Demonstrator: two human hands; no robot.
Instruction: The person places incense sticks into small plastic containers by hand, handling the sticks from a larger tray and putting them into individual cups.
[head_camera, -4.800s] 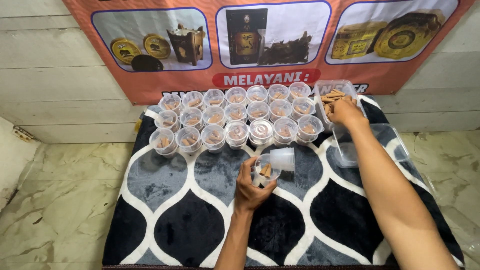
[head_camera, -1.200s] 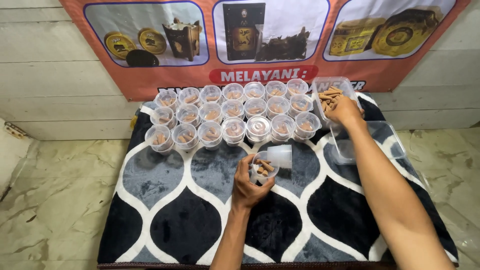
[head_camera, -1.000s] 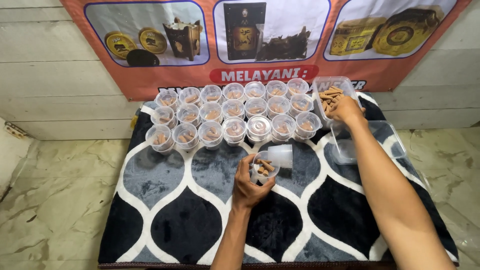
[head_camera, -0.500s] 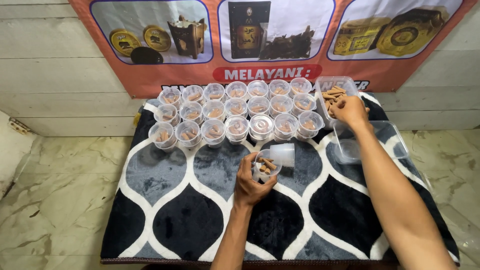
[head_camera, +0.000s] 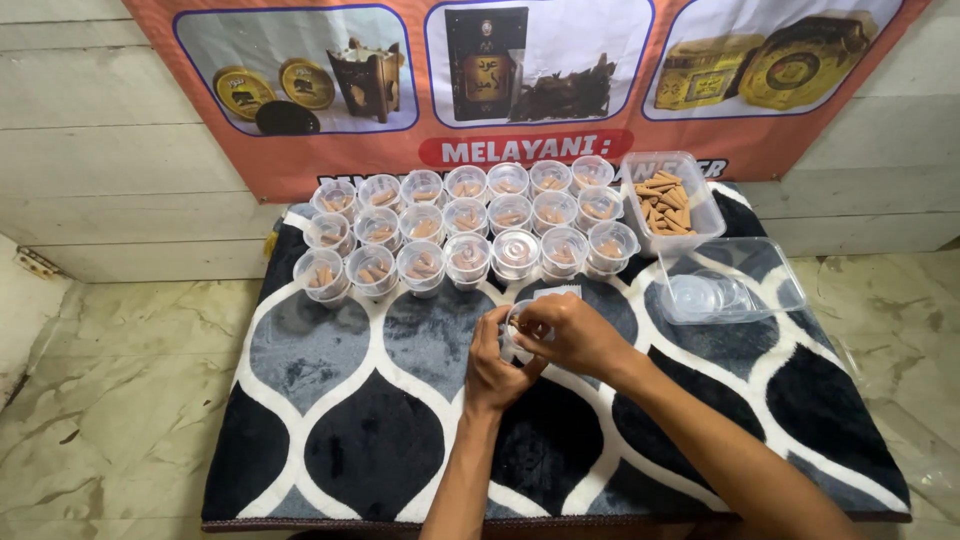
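Both hands, left hand (head_camera: 492, 368) and right hand (head_camera: 570, 335), clamp one small clear cup (head_camera: 517, 325) in their grip. Behind stand rows of filled cups (head_camera: 465, 232), a clear rectangular tub (head_camera: 672, 201) at right, and an orange banner (head_camera: 520, 80) above.

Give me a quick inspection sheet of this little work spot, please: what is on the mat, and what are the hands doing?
Surface: black, grey and white patterned mat on a marble floor.
Job's things: small clear cup held in both hands; rows of filled cups behind it.
Clutter: clear tub of brown sticks; clear tray of lids.
Hands: left hand cradles the cup; right hand covers its top.
Cables: nothing seen.
Surroundings: orange banner on a pale plank wall.
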